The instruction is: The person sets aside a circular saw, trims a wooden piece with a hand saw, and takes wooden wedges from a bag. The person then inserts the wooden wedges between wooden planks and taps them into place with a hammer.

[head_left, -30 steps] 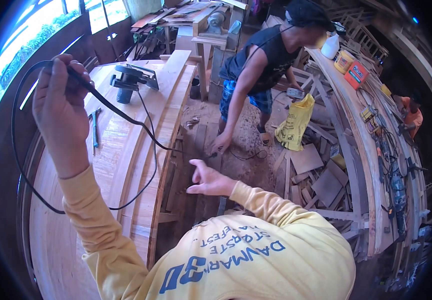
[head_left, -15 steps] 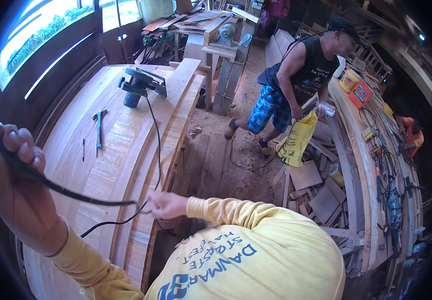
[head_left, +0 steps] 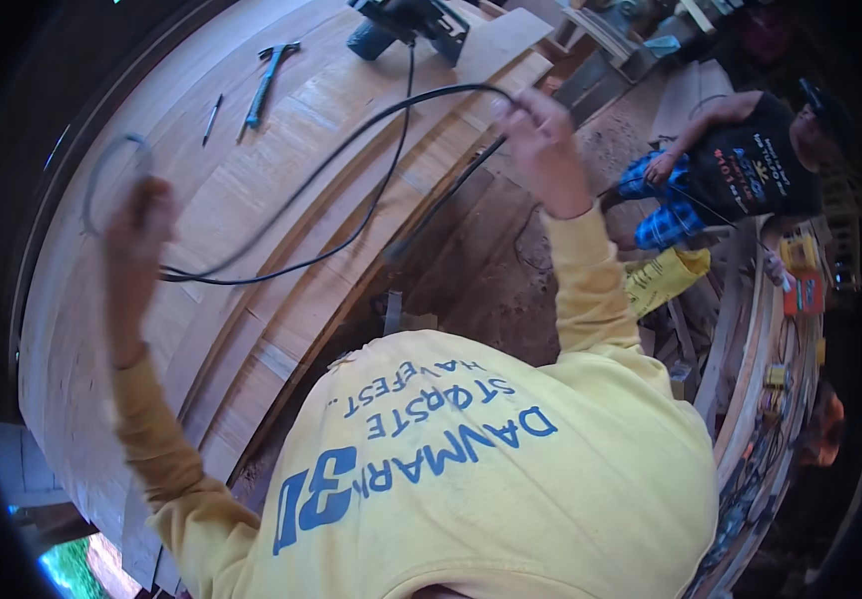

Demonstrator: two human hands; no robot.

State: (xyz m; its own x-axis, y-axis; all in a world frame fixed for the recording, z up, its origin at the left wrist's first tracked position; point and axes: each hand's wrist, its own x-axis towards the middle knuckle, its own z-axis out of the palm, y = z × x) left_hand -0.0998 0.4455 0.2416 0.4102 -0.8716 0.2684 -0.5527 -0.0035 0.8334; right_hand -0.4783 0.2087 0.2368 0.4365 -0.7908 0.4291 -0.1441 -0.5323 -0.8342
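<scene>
While the left hand [head_left: 136, 225] grips a blurred loop of black cord [head_left: 281, 215], the right hand [head_left: 541, 145] pinches it at 12 o'clock; cord runs across the curved wooden worktop [head_left: 101, 329] to the power tool [head_left: 406, 20], hammer [head_left: 269, 75] at 11 o'clock

Top: a loose yellow long-sleeved cotton shirt [head_left: 511, 489] that fills the lower half of the view.
Print: large blue block lettering and a big blue numeral across the shirt's fabric, with smaller thin blue lettering beside it.
Left sleeve: long yellow sleeve [head_left: 156, 439], creased and bunched along the forearm, ending at the wrist.
Right sleeve: long yellow sleeve [head_left: 586, 290], wrinkled at the elbow, its cuff snug at the wrist.
Hands: left hand [head_left: 136, 225] and right hand [head_left: 541, 145] both bare, no gloves.
</scene>
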